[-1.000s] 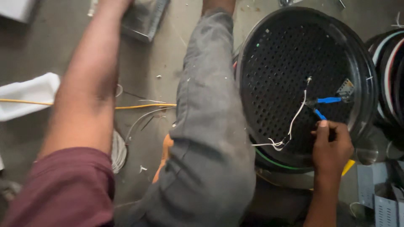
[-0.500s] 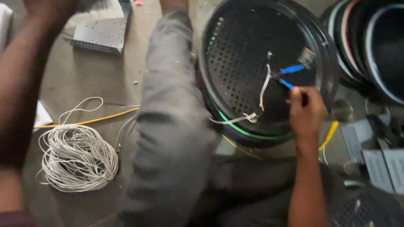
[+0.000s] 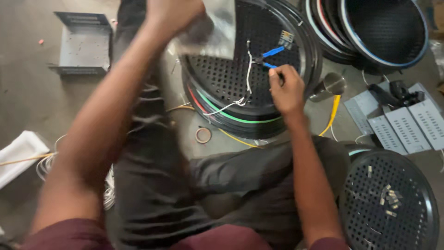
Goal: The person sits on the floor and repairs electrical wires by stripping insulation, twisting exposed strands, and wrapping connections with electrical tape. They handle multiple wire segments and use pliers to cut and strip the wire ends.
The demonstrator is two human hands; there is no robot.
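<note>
Pliers (image 3: pixel 268 58) with blue handles sat gripped in the right hand (image 3: pixel 286 90) over white wires (image 3: pixel 249 69) on a perforated black disc (image 3: pixel 231 78); the left hand (image 3: pixel 173 14) closed on what looked like a blurred metal plate (image 3: pixel 215 30).

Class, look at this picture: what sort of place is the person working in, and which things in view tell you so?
Probably a small assembly workshop, with work done seated on a bare concrete floor. Signs: stacked round perforated black pans, loose grey metal housings, and blue-handled cutters in the right hand at white wires.

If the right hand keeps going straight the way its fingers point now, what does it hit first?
Probably the blue-handled pliers that the right hand already grips, then the white wire at their tip, above the round perforated black panel. Depth is hard to judge.
</note>
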